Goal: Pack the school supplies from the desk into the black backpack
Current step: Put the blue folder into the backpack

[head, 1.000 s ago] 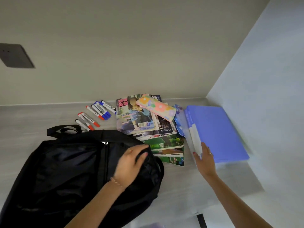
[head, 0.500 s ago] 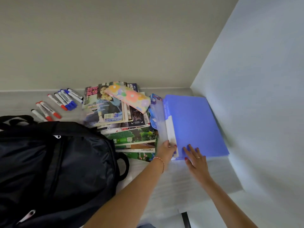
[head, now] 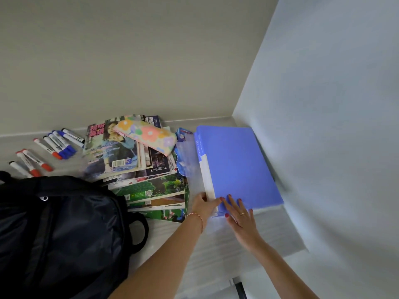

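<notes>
Both hands met the blue folder (head: 235,167) at the worktop's right back corner: left hand (head: 203,205) pinching its spine corner, right hand (head: 239,214) spread flat, likely steadying the lift.

Black backpack (head: 60,234) cut off left

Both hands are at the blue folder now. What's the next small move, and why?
Probably lift the blue folder by its near edge: the left hand pinches the spine corner, the right hand lies flat on the cover, and the black backpack waits just left.
</notes>
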